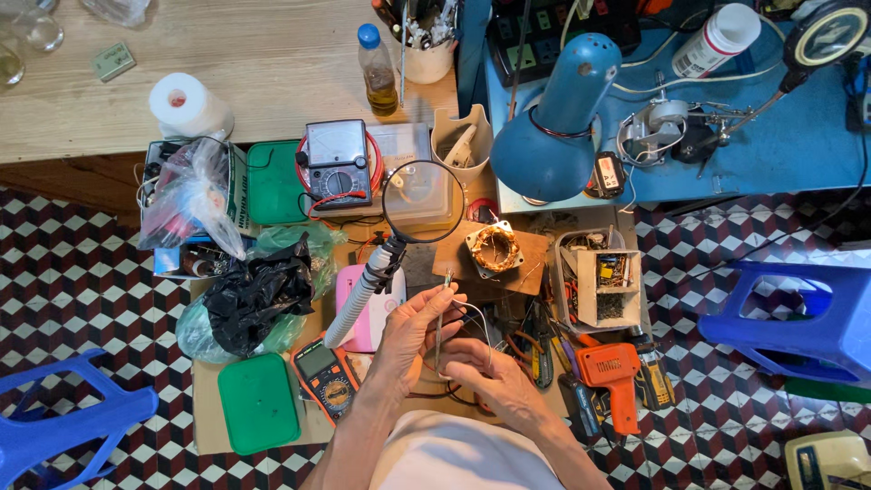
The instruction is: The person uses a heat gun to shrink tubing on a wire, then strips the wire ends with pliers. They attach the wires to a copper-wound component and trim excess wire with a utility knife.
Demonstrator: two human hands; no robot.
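Left hand [413,328]: I am seeing it low in the middle of the frame, fingers curled and pinching a thin metal rod [440,319] that is standing nearly upright.
Right hand [485,374]: just right of and below the left one, it is closing its fingers around the rod's lower end, where a thin wire [476,318] is looping up beside it.
Grip: both hands are clenching on the rod; neither is lying slack.
Orange multimeter [325,379]: it is lying flat just left of my left wrist, screen facing up.
Green lid [259,402]: a rounded square, it is sitting at lower left on the cardboard.
Orange drill [611,374]: it is resting right of my right hand among pliers.
Pink box [374,308]: it is peeking out behind a grey flexible arm.
Magnifier [423,201]: a round black-rimmed lens, it is hanging at centre frame above my hands.
Copper coil [494,249]: it is sitting on a brown board right of the lens.
Black bag [259,295]: crumpled, it is lying over green plastic, centre left.
Analog meter [337,163]: grey, it is standing above the lens on a clear box.
Blue lamp [558,122]: its shade is pointing down, upper centre.
White bottle [717,40]: it is lying tilted at upper right, its label too small to tell.
Paper roll [186,104]: white, it is standing at upper left.
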